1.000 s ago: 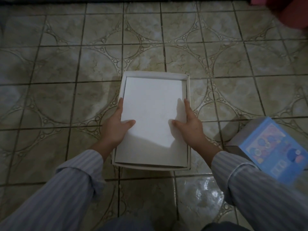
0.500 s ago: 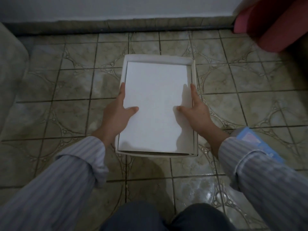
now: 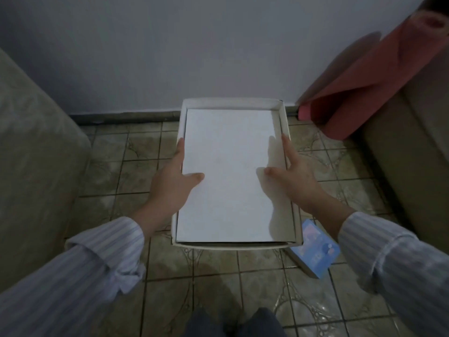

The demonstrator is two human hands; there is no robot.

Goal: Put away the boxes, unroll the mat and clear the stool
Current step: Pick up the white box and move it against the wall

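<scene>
I hold a flat white box [image 3: 230, 171] level above the tiled floor, its white inner panel facing up inside a raised rim. My left hand [image 3: 171, 183] grips its left edge with the thumb on top. My right hand [image 3: 292, 178] grips the right edge the same way. A small blue box [image 3: 315, 249] lies on the floor under the white box's near right corner, partly hidden by it. A rolled red mat [image 3: 369, 76] leans against the wall at the upper right. No stool is in view.
A beige sofa arm [image 3: 36, 154] fills the left side. Another beige seat [image 3: 413, 147] stands at the right, next to the mat's lower end. A grey wall [image 3: 170, 49] closes the space ahead. My knees show at the bottom.
The white box has risen off the floor with both hands on it, and my view has tilted up, bringing the wall, both seats and the rolled mat into sight.
</scene>
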